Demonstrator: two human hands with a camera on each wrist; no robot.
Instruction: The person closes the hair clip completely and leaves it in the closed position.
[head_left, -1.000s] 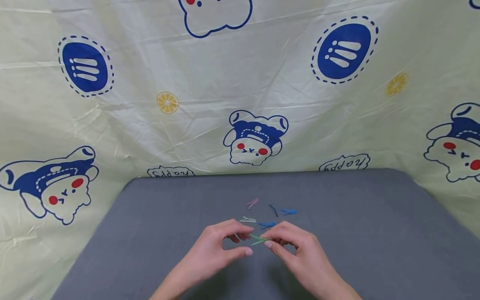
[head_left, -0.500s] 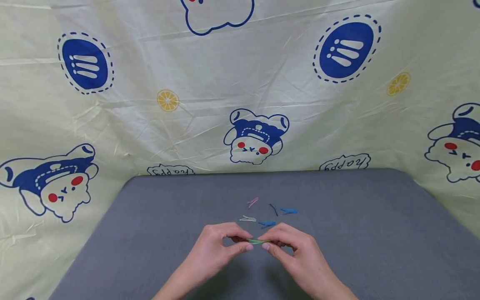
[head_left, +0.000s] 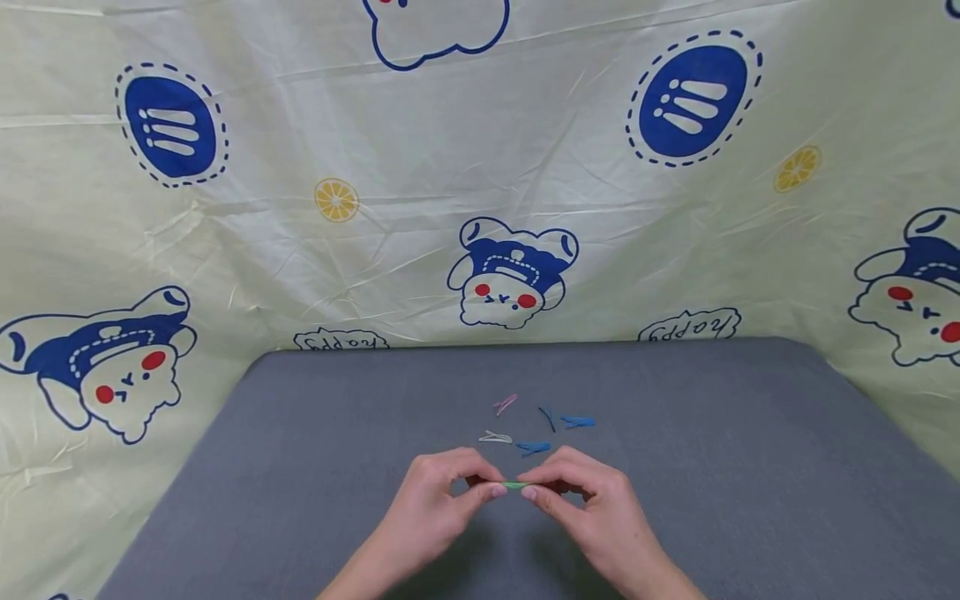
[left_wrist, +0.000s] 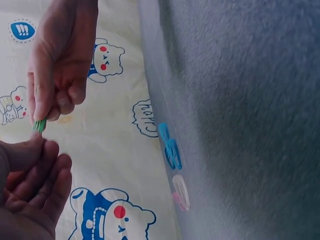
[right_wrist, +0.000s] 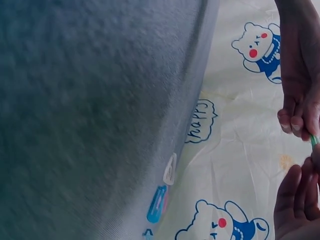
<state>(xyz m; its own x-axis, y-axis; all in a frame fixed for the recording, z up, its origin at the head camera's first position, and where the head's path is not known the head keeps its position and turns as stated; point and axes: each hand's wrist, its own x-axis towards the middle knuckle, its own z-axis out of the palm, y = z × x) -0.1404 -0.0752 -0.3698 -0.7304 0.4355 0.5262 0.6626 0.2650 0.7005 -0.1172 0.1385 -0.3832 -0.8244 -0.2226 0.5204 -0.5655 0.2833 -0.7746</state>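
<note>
A green snap hair clip [head_left: 514,484] is held level between both hands, above the near part of the table. My left hand [head_left: 442,496] pinches its left end between thumb and index finger. The right hand [head_left: 588,492] pinches the other end the same way. Only the clip's middle shows between the fingertips, and its two arms lie together. In the left wrist view, the green clip [left_wrist: 39,125] appears between the two hands' fingertips. The right wrist view catches just a sliver of the green clip [right_wrist: 314,140] at its edge.
Beyond the hands, several hair clips lie on the grey table [head_left: 337,467]: a pink one [head_left: 505,406], a white one [head_left: 496,437], a dark blue one [head_left: 548,418] and two blue ones [head_left: 533,448]. A patterned curtain [head_left: 405,150] hangs behind the table.
The left thumb and index finger have closed on the clip's left end. Its arms stood spread apart a second ago and now lie together. The other clips have not moved.
</note>
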